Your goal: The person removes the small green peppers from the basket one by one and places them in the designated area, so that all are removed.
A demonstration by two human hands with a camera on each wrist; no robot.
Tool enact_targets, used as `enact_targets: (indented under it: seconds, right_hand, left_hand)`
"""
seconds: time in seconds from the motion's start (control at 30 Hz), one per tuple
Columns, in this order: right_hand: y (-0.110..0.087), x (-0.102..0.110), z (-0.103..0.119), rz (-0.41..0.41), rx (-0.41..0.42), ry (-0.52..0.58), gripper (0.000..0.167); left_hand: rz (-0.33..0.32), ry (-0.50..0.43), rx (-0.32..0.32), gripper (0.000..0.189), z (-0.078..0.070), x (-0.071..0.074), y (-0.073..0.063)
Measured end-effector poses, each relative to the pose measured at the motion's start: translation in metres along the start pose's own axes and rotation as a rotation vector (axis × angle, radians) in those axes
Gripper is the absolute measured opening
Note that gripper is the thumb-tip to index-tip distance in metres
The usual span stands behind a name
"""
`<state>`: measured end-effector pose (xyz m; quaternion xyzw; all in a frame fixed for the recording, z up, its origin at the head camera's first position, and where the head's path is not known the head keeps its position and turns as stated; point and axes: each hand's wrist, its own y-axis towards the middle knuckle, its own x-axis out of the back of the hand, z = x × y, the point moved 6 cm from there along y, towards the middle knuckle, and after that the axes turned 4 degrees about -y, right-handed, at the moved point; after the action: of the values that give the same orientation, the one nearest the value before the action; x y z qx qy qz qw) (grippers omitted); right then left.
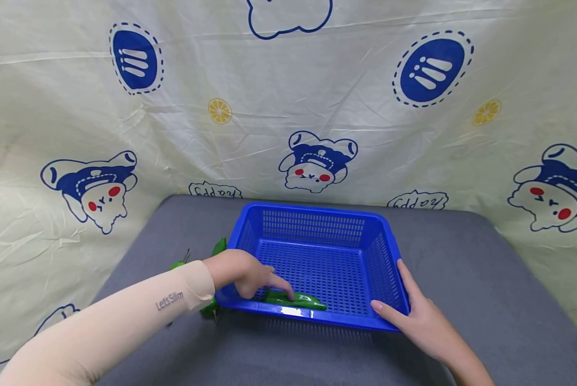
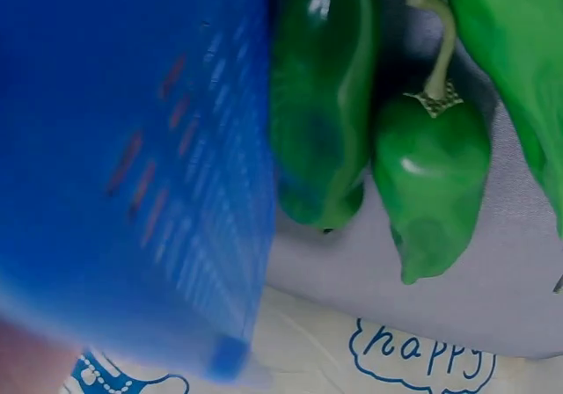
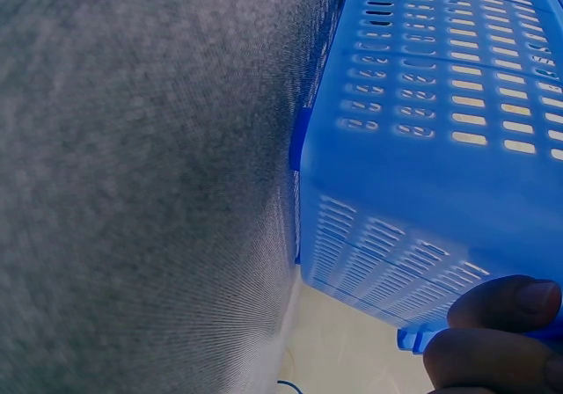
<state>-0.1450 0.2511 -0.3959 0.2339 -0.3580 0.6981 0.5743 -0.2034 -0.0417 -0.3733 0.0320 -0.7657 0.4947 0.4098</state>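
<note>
A blue plastic basket (image 1: 312, 209) with slotted walls stands on the grey table. In it, along the near wall, lies a long green pepper (image 1: 308, 302). My left hand (image 1: 250, 273) reaches over the basket's left rim, its index fingertip touching the top of this pepper; its thumb tip cannot be made out. With my right hand (image 1: 419, 311) I hold the near right corner of the basket, thumb over the rim. Fingers (image 3: 501, 304) of that hand show against the outer wall in the right wrist view.
Outside the basket's left wall lie several green peppers, among them a dark long one (image 2: 321, 104), a short one with a curved stem (image 2: 431, 192) and a lighter one (image 2: 519, 69). The grey table (image 1: 462, 257) ends at a printed pale curtain (image 1: 250, 155).
</note>
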Motion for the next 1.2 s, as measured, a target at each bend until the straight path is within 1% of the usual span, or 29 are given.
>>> enact_targets:
  seconds: [0.07, 0.17, 0.37, 0.47, 0.57, 0.7, 0.83, 1.03, 1.1, 1.2]
  right_hand:
    - [0.0, 0.0, 0.0, -0.005, 0.006, 0.005, 0.109]
    - [-0.001, 0.0, 0.001, -0.02, 0.017, 0.015, 0.109]
    - [-0.002, 0.001, 0.001, -0.029, 0.026, 0.02, 0.107]
    - [-0.002, 0.0, 0.0, -0.019, 0.02, 0.025, 0.107]
    - [-0.001, -0.001, -0.001, -0.008, 0.014, 0.032, 0.107]
    - [-0.001, 0.0, 0.0, -0.026, 0.03, 0.03, 0.105]
    - [-0.003, 0.001, 0.002, -0.05, 0.053, 0.026, 0.104]
    - [-0.003, 0.001, 0.002, -0.045, 0.049, 0.023, 0.104]
    - [-0.004, 0.001, 0.002, -0.048, 0.049, 0.021, 0.104]
    - [-0.003, 0.001, 0.001, -0.05, 0.05, 0.018, 0.104]
  left_hand:
    - [-0.004, -0.018, -0.002, 0.1, 0.0, -0.001, 0.002]
    - [-0.002, -0.05, -0.026, 0.098, -0.002, -0.002, 0.004]
    - [0.007, -0.037, -0.083, 0.098, -0.007, -0.006, 0.012]
    - [0.018, -0.023, -0.088, 0.096, -0.008, -0.01, 0.017]
    - [0.022, -0.008, -0.075, 0.096, -0.008, -0.012, 0.022]
    - [0.022, 0.004, -0.082, 0.097, -0.009, -0.011, 0.026]
    - [0.003, -0.021, -0.108, 0.096, -0.01, -0.007, 0.027]
    - [-0.038, -0.071, -0.175, 0.085, -0.011, -0.003, 0.03]
    - [-0.047, -0.076, -0.184, 0.084, -0.01, -0.003, 0.031]
    - [-0.058, -0.08, -0.179, 0.082, -0.008, -0.003, 0.032]
